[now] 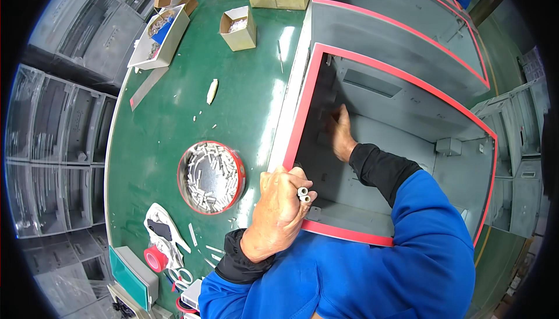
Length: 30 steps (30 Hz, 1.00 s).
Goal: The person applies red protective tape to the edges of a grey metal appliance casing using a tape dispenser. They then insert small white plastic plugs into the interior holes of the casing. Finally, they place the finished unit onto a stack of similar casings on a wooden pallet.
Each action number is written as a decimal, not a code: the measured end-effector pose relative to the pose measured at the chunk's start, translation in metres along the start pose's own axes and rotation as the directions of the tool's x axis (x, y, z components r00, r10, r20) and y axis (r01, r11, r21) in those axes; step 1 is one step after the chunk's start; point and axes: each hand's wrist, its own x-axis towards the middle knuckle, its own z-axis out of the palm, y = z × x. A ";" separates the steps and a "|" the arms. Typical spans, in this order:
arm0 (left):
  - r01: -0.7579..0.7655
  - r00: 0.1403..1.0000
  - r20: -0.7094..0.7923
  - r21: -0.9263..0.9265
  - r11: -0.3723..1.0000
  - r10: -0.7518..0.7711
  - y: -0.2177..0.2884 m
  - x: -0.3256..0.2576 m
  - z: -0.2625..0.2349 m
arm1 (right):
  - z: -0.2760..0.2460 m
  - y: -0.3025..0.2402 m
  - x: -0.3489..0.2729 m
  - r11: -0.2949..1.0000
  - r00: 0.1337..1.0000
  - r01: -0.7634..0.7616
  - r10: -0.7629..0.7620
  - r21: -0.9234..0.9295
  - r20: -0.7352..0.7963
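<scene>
Fingers (294, 188) of our left hand (278, 214) pinch two small white tubes (303, 194) at the grey cabinet's (402, 115) red front rim — light, stiff, slippery; we'd grip mid-length. Our right hand (340, 135) presses inside, fingers hidden.

Bright, sharp ctr; fisheye-bent edges.

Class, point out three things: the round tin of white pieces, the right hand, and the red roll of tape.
Round tin (185, 167): head view, left rim.
Right hand (340, 134): head view, back of hand.
Tape roll (155, 258): head view, red side.
</scene>
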 end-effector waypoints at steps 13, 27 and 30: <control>-0.002 1.000 0.005 0.016 1.000 0.002 0.000 0.000 0.000 | 0.004 0.010 0.005 0.997 0.999 -0.032 0.032 0.067 0.004; -0.005 0.999 0.040 0.025 1.000 0.004 -0.002 0.000 0.001 | 0.023 0.015 0.014 0.982 0.997 -0.075 0.077 0.174 -0.004; -0.004 1.000 0.015 0.046 0.999 0.003 0.001 0.001 0.002 | 0.024 0.017 0.012 0.969 0.998 -0.069 0.070 0.237 0.003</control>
